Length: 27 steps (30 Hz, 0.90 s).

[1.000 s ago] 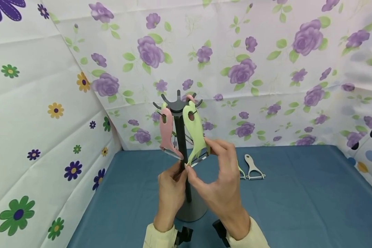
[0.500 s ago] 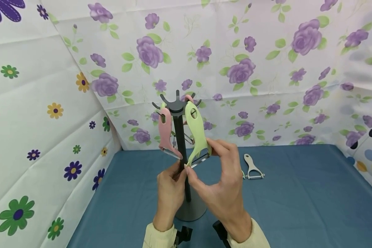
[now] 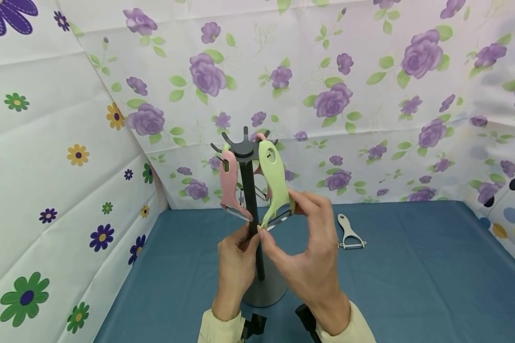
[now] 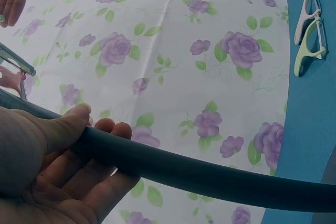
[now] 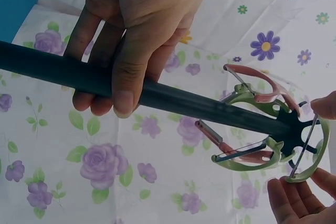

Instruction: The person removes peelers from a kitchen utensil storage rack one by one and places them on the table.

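Observation:
A light-green peeler (image 3: 273,171) is held by its blade end between the thumb and fingers of my right hand (image 3: 311,257). Its holed handle end is up at the hooks of a black stand (image 3: 249,190); the head view does not settle how it sits on the hook. My left hand (image 3: 236,269) grips the stand's pole below the peelers, thumb on one side and fingers on the other (image 4: 68,156). A pink peeler (image 3: 229,178) hangs at the left of the stand. More pink and green peelers (image 5: 236,167) hang around the hooks in the right wrist view.
A white peeler (image 3: 349,233) lies on the blue tablecloth (image 3: 412,281) to the right of my right hand. In the left wrist view a green peeler (image 4: 307,53) lies next to it. The stand's round base (image 3: 263,295) rests on the table. Flowered cloth (image 3: 369,143) hangs behind.
The green peeler and my right hand have shifted slightly to the right. The table's green peeler has gone out of sight behind the right hand. My left hand keeps its place on the pole.

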Each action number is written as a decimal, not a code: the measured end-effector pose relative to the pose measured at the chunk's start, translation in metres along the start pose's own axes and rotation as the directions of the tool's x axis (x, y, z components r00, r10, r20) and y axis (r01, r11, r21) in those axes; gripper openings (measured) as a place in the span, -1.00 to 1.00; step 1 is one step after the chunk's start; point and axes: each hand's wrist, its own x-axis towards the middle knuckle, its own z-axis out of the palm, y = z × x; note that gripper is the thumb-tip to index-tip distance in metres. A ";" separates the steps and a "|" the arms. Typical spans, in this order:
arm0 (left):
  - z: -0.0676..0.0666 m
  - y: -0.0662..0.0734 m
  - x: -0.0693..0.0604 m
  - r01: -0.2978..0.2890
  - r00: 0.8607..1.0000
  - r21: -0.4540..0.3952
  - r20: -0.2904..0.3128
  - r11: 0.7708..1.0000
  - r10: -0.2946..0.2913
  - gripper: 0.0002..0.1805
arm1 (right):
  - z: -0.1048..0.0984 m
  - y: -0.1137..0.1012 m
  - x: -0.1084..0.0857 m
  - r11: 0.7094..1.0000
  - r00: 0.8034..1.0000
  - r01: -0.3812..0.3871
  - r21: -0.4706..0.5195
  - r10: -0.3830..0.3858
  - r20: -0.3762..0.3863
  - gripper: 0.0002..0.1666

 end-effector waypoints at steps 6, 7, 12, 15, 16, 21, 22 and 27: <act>0.000 -0.001 0.001 -0.035 0.999 0.005 -0.003 0.999 0.035 -0.82 | -0.006 0.002 0.001 1.000 1.000 0.013 -0.002 -0.013 -0.003 -0.25; 0.001 -0.001 0.001 -0.035 0.999 -0.002 -0.001 0.999 0.035 -0.82 | -0.007 0.002 0.001 1.000 1.000 0.014 -0.003 -0.014 -0.004 -0.25; 0.002 -0.001 0.001 -0.015 1.000 -0.022 0.008 1.000 0.015 -0.81 | -0.011 0.004 0.000 1.000 1.000 0.007 -0.022 -0.007 -0.001 -0.24; 0.002 -0.001 0.001 -0.002 1.000 -0.024 0.011 1.000 0.002 -0.79 | -0.013 0.006 0.000 0.999 1.000 0.007 -0.035 -0.007 -0.003 -0.24; 0.002 -0.001 0.001 0.001 1.000 -0.026 0.012 1.000 -0.001 -0.79 | -0.014 0.007 -0.001 0.999 1.000 0.007 -0.034 -0.007 -0.004 -0.24; 0.002 0.000 0.001 0.001 1.000 -0.023 0.006 1.000 -0.001 -0.78 | -0.015 0.011 -0.002 1.000 1.000 -0.007 -0.031 0.007 -0.006 -0.24; 0.002 0.000 0.001 -0.003 1.000 -0.023 0.004 1.000 0.003 -0.78 | -0.016 0.012 -0.002 0.999 1.000 -0.011 -0.033 0.011 -0.007 -0.24; 0.002 0.000 0.001 -0.006 1.000 -0.030 0.006 1.000 0.006 -0.78 | -0.018 0.016 -0.003 0.998 1.000 -0.022 -0.052 0.022 -0.008 -0.21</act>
